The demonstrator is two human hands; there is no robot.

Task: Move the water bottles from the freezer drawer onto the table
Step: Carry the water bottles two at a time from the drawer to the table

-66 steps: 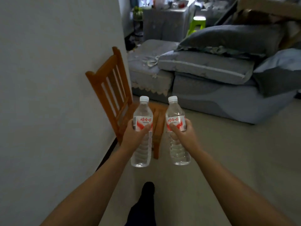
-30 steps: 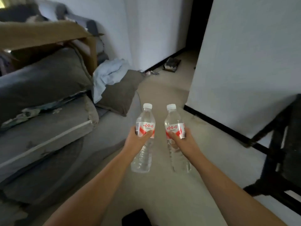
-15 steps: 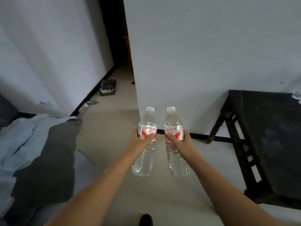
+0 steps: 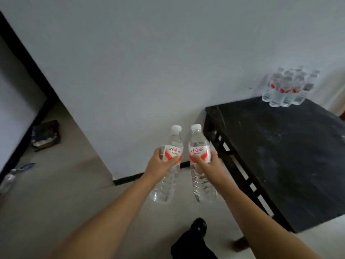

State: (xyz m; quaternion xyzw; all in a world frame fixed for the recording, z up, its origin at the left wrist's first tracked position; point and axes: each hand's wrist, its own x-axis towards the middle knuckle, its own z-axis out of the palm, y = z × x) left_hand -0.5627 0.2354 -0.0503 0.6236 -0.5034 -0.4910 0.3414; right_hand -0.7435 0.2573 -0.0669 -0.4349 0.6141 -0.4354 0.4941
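At frame centre, 1 bottle (image 4: 166, 172) is grasped by the left hand (image 4: 160, 166) and another bottle (image 4: 200, 165) by the right hand (image 4: 209, 165). More bottles (image 4: 287, 88) are clustered upper right on the black table (image 4: 280, 156).

A plain white wall (image 4: 149, 53) with a black skirting strip meets a pale floor (image 4: 56, 193); a dark scuffed bench (image 4: 280, 156) (wooden, slatted side) stands against it at right.
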